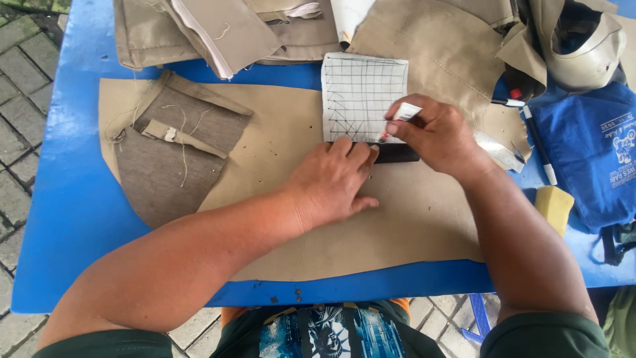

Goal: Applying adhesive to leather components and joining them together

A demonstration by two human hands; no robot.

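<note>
Two hands at work over a blue worktop [73, 219], ruling lines on a white patch [364, 97]. Left hand [329, 182] spread flat, fingers wide, pressing down a dark ruler [396, 153] at the patch's lower edge. Right hand [434, 132] pinched narrow around a white marker [399, 117], tip down against the patch just above the ruler. Step in hand, by the look of it: adding diagonals to a grid already drawn, with crossed strokes filling only the lower left squares so far. Next stroke likely calling for a steady ruler, shifted and re-angled, and firm pressure so neither patch nor ruler slips.

Ruler lying flat, long axis running left to right, partly hidden under both hands. Marker tilted, tip pointing down and left, tail up and right. Patch roughly square, edges nearly parallel to the worktop's, resting on a large tan sheet [397, 232] near the middle of the worktop.

Lying around: a grey pocket piece [172, 156] with loose threads to the left, folded tan cloth [218, 30] at the far edge, a blue bag [589, 152] and a yellow sponge [554, 207] to the right.
</note>
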